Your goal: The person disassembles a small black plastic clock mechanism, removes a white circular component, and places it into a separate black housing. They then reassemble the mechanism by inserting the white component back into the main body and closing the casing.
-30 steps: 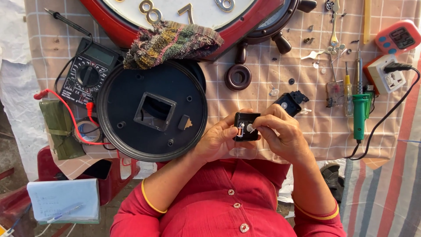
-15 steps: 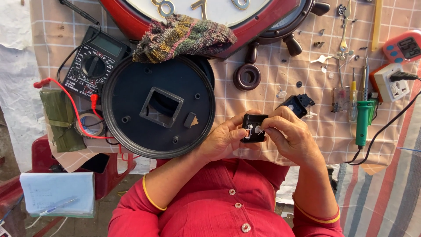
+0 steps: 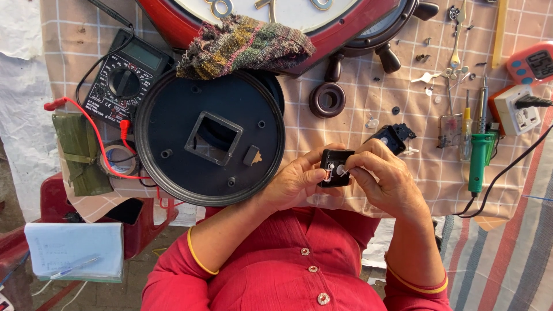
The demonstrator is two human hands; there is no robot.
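**A small clock-repair workbench**

This looks like a clock mender's work table. A checked cloth [image 3: 368, 115] covers the surface. At the upper left lies a black multimeter [image 3: 124, 78] with red leads; in the middle sits a round black clock back [image 3: 190, 167] with a square opening. Across the top edge rests a large red-rimmed wall clock [image 3: 322, 29]. On the right lie loose clock hands [image 3: 455, 40], small screws, screwdrivers, a green soldering iron [image 3: 478, 161] and a plug socket [image 3: 515, 112].
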